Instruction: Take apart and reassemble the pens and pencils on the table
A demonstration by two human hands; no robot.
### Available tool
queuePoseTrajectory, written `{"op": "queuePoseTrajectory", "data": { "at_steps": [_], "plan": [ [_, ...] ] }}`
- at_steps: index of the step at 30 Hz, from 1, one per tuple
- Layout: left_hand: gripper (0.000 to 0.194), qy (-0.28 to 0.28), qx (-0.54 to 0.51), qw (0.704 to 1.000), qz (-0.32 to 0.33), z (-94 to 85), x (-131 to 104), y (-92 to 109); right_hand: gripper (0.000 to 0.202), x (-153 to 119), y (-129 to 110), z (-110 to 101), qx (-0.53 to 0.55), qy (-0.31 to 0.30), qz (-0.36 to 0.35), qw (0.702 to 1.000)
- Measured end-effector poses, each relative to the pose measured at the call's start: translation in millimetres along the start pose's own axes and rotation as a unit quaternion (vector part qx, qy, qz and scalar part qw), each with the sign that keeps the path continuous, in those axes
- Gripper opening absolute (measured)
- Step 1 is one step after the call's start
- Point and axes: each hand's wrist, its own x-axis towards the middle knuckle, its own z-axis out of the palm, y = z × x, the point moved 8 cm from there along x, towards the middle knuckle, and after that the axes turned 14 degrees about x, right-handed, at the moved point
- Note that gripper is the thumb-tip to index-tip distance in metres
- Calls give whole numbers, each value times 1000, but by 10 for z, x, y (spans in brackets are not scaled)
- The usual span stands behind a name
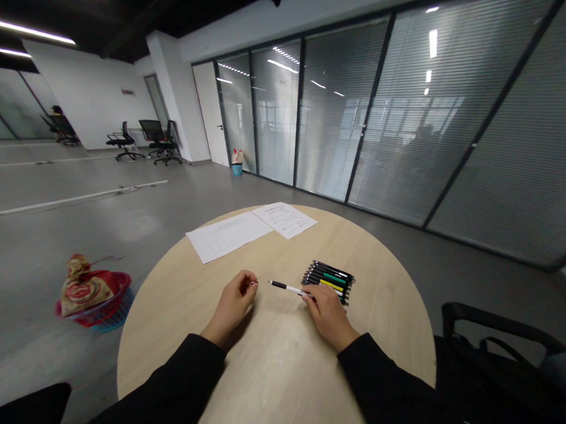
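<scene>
Above the round wooden table (280,339), my right hand (327,312) pinches a white pen with a black grip (286,288) near its rear end, its tip pointing left. My left hand (234,305) is closed in a pinch left of that tip, on a small thin dark piece (253,282) too small to name. A gap separates this piece from the pen tip. Just beyond my right hand, several pens (329,278) lie side by side in a row, mostly black, with green and yellow ones among them.
Two printed paper sheets (230,235) lie at the table's far edge. On the floor at left is a basket (123,304) holding a bag. A black chair (497,318) stands at the right. Farther off are office chairs, a small blue bin (237,169) and glass partitions.
</scene>
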Motion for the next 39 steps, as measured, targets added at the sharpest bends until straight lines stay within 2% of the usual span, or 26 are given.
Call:
{"op": "queuePoseTrajectory", "data": {
  "at_steps": [3,5,9,14,17,21,26,30,35,39],
  "plan": [
    [9,-26,158,985,56,32,4,-42,19,2,-16,-7,0,-2,2,1000],
    [9,-35,208,974,88,62,-6,-65,18,3,-25,-5,-1,-3,1,1000],
    [16,-69,241,960,128,145,-33,-75,18,3,-30,3,-5,-5,-3,1000],
    [19,-79,250,957,124,145,-43,-67,17,5,-49,2,-10,-13,1,1000],
    [24,-60,242,961,116,95,-46,-27,15,7,-59,-6,-9,-14,3,1000],
    [24,-37,197,970,138,33,-71,161,17,7,-61,5,-14,-18,-1,1000],
    [29,-72,130,979,138,86,-94,319,17,3,-63,41,-13,-26,-8,1000],
    [30,-79,109,986,103,92,-83,314,16,-1,-58,48,-5,-25,-9,1000],
    [32,-73,80,992,64,10,-66,297,17,-2,-43,24,1,-19,-7,1000],
    [33,-69,18,997,37,-23,-52,252,17,1,-41,3,2,-12,-6,1000]
  ]
}}
